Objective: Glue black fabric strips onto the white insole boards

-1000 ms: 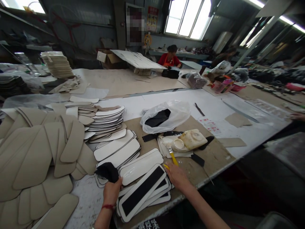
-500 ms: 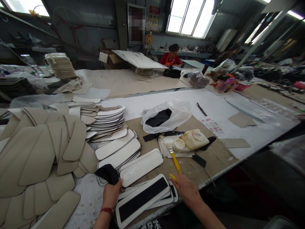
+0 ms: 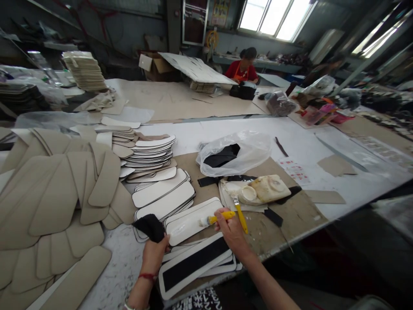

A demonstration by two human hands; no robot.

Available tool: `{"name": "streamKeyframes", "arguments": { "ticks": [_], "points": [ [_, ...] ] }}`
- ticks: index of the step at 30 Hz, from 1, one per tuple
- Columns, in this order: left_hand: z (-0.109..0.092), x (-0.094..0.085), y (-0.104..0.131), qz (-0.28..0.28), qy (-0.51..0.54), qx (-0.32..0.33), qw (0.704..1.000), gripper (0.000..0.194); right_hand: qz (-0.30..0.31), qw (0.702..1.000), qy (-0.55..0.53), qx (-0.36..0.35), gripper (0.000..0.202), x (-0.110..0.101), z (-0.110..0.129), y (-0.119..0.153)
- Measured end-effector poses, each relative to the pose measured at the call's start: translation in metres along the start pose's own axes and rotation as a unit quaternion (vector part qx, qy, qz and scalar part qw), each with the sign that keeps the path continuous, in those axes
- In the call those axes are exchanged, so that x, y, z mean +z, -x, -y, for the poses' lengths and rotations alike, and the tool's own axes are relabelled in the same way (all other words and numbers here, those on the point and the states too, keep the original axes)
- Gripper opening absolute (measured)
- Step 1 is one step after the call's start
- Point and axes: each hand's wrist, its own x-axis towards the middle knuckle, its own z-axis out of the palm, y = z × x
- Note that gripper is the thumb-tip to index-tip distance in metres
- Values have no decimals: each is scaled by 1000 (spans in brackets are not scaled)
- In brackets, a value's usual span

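Observation:
My right hand grips the yellow handle of a paintbrush, its bristles over a white rounded panel with a wet, shiny patch. My left hand is closed on a folded piece of black fabric at the panel's left end, the fingertips by the panel's edge. Nearer to me lies a pile of white panels, the top one bearing a black strip. A second yellow brush rests beside a crusted cream-coloured container with a white round opening.
Beige panels are heaped on the left, with stacks of white panels beside them. A clear plastic bag holds black pieces. Across the table a person in red sits. The table's front edge runs along the right.
My right hand has swung left and up, bringing the brush from the pile's right side to over the white panel. My left hand still holds the black fabric. The whole view has shifted slightly.

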Motion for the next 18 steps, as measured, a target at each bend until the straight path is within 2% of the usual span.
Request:
{"name": "streamKeyframes", "arguments": {
  "ticks": [3, 7, 11, 14, 16, 18],
  "points": [
    [0, 0, -1, -1, -10, 0, 1000, 34, -18, 998, 53, -40, 34, 6, -16, -5],
    [-7, 0, 4, 2, -17, 5, 1000, 29, -75, 982, 142, -98, 28, -13, -25, -8],
    [-20, -8, 13, 3, -27, 9, 1000, 34, -88, 967, 174, -163, 22, -36, -10, -1],
    [-28, -23, 20, -15, -37, 37, 999, 39, -124, 947, 215, -202, 20, -50, 3, 4],
    [-32, -36, 27, -40, -50, 39, 997, 37, -149, 939, 230, -209, 20, -58, 9, 5],
    [-39, -48, 40, -57, -50, 28, 997, 34, -123, 951, 214, -186, 22, -62, 14, 6]
  ]
}}
